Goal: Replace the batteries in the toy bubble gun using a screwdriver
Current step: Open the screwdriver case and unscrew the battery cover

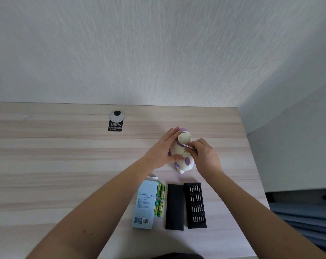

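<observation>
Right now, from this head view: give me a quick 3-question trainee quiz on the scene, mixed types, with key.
1. True or false: the left hand rests on the toy bubble gun while the right hand holds the screwdriver against it.
2. Multiple choice: the green batteries lie A) inside the bit tray, B) between the blue box and the black lid, C) beside the cable grommet.
3. Fill in: the bit tray holds ___ rows of bits.

Key: 1 true; 2 B; 3 four.
</observation>
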Motion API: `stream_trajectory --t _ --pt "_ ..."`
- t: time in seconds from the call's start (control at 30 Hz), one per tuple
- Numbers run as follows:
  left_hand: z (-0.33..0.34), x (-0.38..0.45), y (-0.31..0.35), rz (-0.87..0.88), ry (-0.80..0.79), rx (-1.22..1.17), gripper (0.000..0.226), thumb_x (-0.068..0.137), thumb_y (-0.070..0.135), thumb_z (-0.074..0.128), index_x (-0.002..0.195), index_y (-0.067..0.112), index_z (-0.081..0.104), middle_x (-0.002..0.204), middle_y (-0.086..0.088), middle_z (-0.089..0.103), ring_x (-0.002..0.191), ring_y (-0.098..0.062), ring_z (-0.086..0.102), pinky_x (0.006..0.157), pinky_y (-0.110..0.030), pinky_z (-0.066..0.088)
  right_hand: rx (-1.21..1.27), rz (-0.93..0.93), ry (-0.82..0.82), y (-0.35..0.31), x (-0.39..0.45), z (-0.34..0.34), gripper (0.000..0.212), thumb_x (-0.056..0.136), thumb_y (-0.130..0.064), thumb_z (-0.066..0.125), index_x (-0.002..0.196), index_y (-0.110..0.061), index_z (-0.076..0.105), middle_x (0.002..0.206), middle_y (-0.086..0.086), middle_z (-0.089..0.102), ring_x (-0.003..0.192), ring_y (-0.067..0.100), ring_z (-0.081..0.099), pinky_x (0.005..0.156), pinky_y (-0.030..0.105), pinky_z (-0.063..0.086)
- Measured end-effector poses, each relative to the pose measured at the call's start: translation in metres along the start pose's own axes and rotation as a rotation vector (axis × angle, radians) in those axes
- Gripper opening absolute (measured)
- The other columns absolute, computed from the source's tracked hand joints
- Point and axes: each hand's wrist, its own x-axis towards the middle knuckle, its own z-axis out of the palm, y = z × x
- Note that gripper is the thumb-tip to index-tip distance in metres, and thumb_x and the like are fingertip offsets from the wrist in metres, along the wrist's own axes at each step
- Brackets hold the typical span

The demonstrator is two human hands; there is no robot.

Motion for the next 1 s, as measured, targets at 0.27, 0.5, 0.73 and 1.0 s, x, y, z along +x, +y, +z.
stream_trajectory --t 0.27,0.5,0.73,1.0 --pt "0.000 0.000 0.002 0.004 -0.004 0.009 0.087 0.080 0.037 0.075 0.151 0.022 0.027 0.161 0.008 0.014 0.148 -0.008 0.006 0.119 -0.026 0.013 0.035 0.047 0.008 0.000 -0.002 0.000 0.017 0.094 -0.020 0.057 0.106 -0.015 0.068 0.099 0.002 0.058 0.083 0.024 0.059 0.067 0.035 0.047" --pt "-0.002 0.000 0.004 -0.006 -0.009 0.012 0.088 0.080 0.037 0.075 0.151 0.023 0.026 0.161 0.009 0.013 0.148 -0.008 0.006 0.119 -0.028 0.013 0.043 0.021 0.052 -0.001 0.000 -0.001 0.015 0.093 -0.020 0.059 0.103 -0.015 0.068 0.099 0.000 0.059 0.081 0.023 0.059 0.065 0.035 0.047" --pt "-0.004 0.000 0.004 -0.012 -0.015 0.032 0.090 0.079 0.038 0.076 0.151 0.024 0.025 0.161 0.009 0.013 0.148 -0.008 0.007 0.120 -0.032 0.016 0.194 0.114 0.074 0.015 -0.011 -0.011 0.014 0.093 -0.025 0.060 0.092 -0.013 0.067 0.086 -0.004 0.058 0.072 0.009 0.051 0.062 0.011 0.036" --pt "-0.003 0.001 0.002 -0.007 -0.007 0.046 0.087 0.080 0.040 0.075 0.150 0.018 0.028 0.160 0.006 0.014 0.148 -0.008 0.006 0.120 -0.036 0.017 0.199 0.432 -0.029 0.083 -0.065 0.001 0.010 0.093 -0.024 0.060 0.087 -0.019 0.065 0.080 -0.003 0.060 0.072 0.013 0.052 0.058 0.016 0.036"
